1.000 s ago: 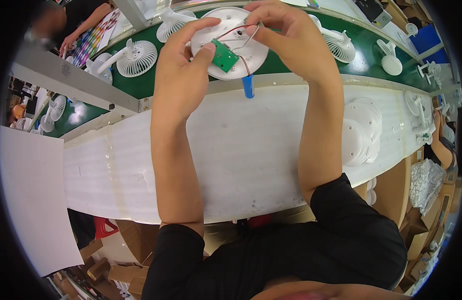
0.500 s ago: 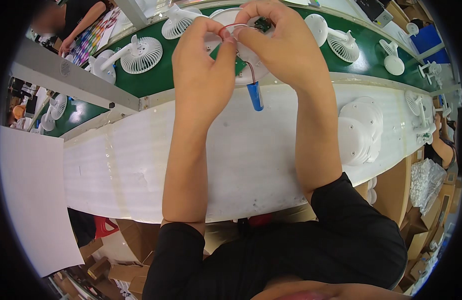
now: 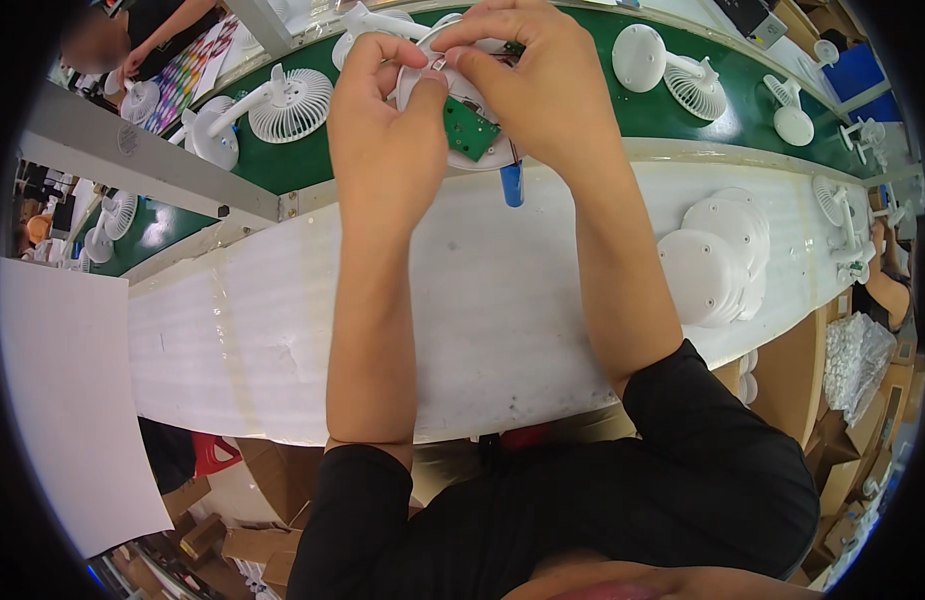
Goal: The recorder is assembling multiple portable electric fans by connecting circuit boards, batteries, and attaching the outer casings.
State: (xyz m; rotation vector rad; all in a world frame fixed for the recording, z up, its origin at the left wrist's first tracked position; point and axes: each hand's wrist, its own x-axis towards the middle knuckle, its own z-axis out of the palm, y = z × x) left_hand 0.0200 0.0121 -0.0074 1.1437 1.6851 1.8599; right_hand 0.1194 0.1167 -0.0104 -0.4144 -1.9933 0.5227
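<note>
Both my hands are raised at the far edge of the white table, over a round white fan base (image 3: 495, 157). A green circuit board (image 3: 470, 130) lies tilted on its open side, and a blue cylindrical battery (image 3: 513, 186) hangs past its near rim. My left hand (image 3: 388, 135) curls at the base's left side, thumb beside the board. My right hand (image 3: 538, 85) reaches over from the right, its thumb and forefinger closed at a small white connector (image 3: 439, 63). Fingers cover much of the base's far part and the wiring.
Behind the table runs a green conveyor (image 3: 573, 110) bearing white fans (image 3: 291, 105). Several round white covers (image 3: 698, 280) are stacked at the right. A grey metal post (image 3: 148, 150) slants across the left. Other people sit at upper left and far right.
My hands have shifted slightly left, and the circuit board shows more of its face. The red wire between my fingers is now hidden. Less of the battery shows. Fans on the conveyor have moved slightly right.
</note>
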